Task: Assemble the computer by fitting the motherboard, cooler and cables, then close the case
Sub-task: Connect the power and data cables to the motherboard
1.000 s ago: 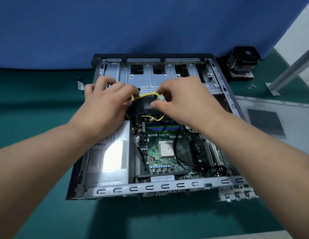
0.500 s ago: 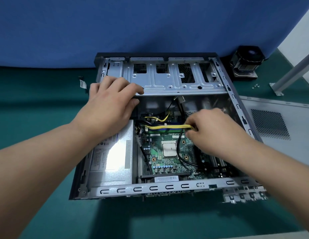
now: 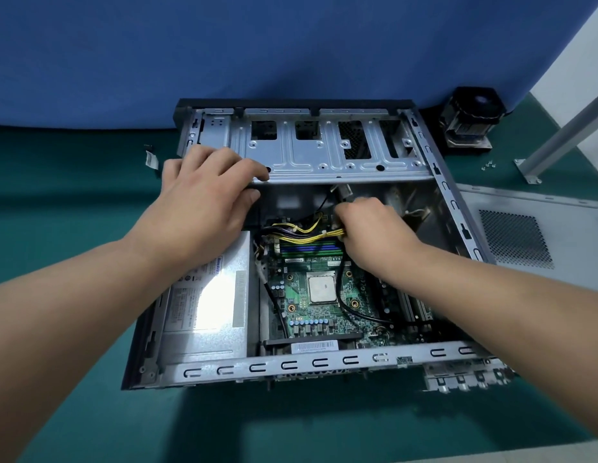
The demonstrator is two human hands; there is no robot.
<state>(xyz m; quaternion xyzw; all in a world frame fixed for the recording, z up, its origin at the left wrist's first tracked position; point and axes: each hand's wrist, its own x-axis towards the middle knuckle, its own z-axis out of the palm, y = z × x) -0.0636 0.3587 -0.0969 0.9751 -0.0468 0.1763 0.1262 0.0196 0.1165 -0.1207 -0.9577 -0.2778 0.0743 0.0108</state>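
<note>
A: Which step is this?

B: Cabling. The motherboard (image 3: 324,289) sits in the open case (image 3: 438,175). The right hand (image 3: 371,228) pinches the yellow cable bundle (image 3: 311,237) at the board's far edge; the left hand (image 3: 204,202) curls over the drive cage (image 3: 324,152).

A: And next?

B: Likely seating that plug squarely. The cooler (image 3: 471,118) waits on the worktop (image 3: 73,202), far right; the side panel (image 3: 531,232) lies beside the case.
</note>
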